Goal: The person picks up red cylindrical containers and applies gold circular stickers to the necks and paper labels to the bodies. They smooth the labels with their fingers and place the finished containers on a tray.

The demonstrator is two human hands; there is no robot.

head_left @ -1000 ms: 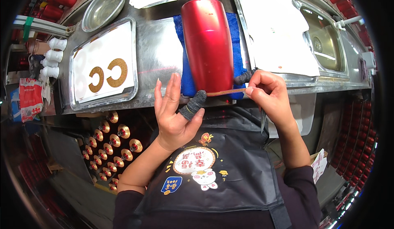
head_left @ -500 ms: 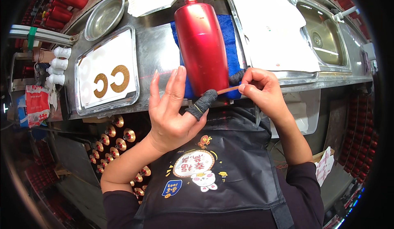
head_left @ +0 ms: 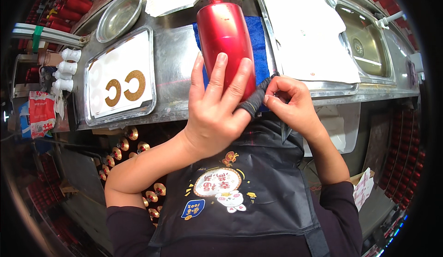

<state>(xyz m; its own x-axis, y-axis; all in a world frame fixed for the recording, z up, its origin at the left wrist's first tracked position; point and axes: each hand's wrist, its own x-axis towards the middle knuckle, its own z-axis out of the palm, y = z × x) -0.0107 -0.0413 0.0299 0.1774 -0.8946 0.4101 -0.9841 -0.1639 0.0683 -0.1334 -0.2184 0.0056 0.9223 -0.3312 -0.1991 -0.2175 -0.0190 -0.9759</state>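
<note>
A glossy red bottle (head_left: 227, 40) lies on its side on a blue towel (head_left: 261, 49), its neck pointing away from me. My left hand (head_left: 214, 107) has three fingers spread over its near end. A dark grey knit finger cover wraps the left index finger, whose tip meets my right hand (head_left: 291, 102). Thumb and index of that right hand are pinched; what lies between them is hidden. From beneath the right palm sticks out a pointed metal tool (head_left: 285, 130), perhaps tweezers. Dark cloth also covers a right fingertip.
To the left, a metal tray (head_left: 150, 79) carries a white sheet with two gold C-shaped pieces (head_left: 134, 84). Behind it stands a metal bowl (head_left: 119, 17). White sheets (head_left: 307, 35) cover the counter at right, beside a sink (head_left: 364, 40). Gold-based red items (head_left: 123, 144) stand below the counter.
My left hand has moved right and up onto the bottle, its covered index finger now at the right hand's pinch. The thin brown strip seen between the hands before no longer shows.
</note>
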